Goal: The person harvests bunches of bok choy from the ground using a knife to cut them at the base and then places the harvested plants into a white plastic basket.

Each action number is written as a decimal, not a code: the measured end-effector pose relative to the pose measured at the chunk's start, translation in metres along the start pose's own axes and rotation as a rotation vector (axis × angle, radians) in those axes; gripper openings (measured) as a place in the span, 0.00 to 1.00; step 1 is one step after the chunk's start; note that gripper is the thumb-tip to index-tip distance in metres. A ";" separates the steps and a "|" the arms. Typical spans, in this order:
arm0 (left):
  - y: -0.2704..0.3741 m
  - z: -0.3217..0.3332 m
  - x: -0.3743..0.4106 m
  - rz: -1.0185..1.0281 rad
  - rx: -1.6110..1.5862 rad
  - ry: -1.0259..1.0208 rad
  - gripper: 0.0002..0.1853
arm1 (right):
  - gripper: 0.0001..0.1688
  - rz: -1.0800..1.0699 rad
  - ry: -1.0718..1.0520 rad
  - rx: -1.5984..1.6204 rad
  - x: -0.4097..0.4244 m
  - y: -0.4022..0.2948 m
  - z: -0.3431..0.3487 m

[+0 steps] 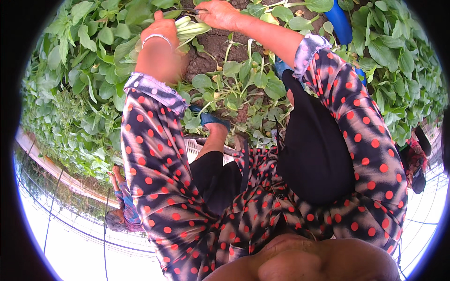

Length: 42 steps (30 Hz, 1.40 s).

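Observation:
My left hand (pixel 161 33), with a silvery bangle at its wrist, is closed around a bunch of leafy greens whose pale green stalks (pixel 191 30) point to the right. Just right of it and slightly higher, my right hand (pixel 216 14) grips a small tool with a dark, narrow blade (pixel 188 10); its handle is hidden in my fingers. The blade reaches left over the soil and leaves, close above the bunch. What kind of knife it is, I cannot tell. Cut leaves and short stalks (pixel 242 79) lie scattered on the brown soil (pixel 207 52) below my hands.
Dense leafy plants stand at left (pixel 88 70) and right (pixel 390 52). A blue object (pixel 339 21) lies at the upper right. My foot in a blue shoe (pixel 211 119) rests on the ground near a white plastic crate (pixel 192 147). Other people are at the far left (pixel 123 210) and far right (pixel 416 158).

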<state>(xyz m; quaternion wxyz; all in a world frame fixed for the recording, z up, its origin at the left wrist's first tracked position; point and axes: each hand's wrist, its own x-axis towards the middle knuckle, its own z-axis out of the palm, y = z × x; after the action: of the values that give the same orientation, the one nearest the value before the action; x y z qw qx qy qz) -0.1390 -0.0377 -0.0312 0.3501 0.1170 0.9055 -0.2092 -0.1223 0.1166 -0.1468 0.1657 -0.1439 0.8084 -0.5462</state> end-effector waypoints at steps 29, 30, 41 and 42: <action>0.073 0.054 -0.185 0.366 -0.440 -0.070 0.19 | 0.22 0.091 -0.070 0.062 -0.081 0.024 0.012; 0.074 0.057 -0.188 0.393 -0.515 -0.057 0.19 | 0.22 0.142 -0.128 0.048 -0.079 0.018 0.010; 0.028 0.046 -0.123 0.074 -0.527 0.023 0.20 | 0.15 0.224 -0.208 0.073 -0.068 -0.006 0.015; 0.024 0.049 -0.123 0.075 -0.512 0.027 0.20 | 0.16 0.185 -0.275 -0.077 -0.073 -0.005 0.013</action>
<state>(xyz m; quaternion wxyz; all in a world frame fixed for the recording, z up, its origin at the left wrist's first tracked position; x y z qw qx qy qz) -0.0118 -0.0467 0.0133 0.3638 0.0608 0.9286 0.0414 -0.0507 0.1337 -0.1386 0.3185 -0.1485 0.8081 -0.4726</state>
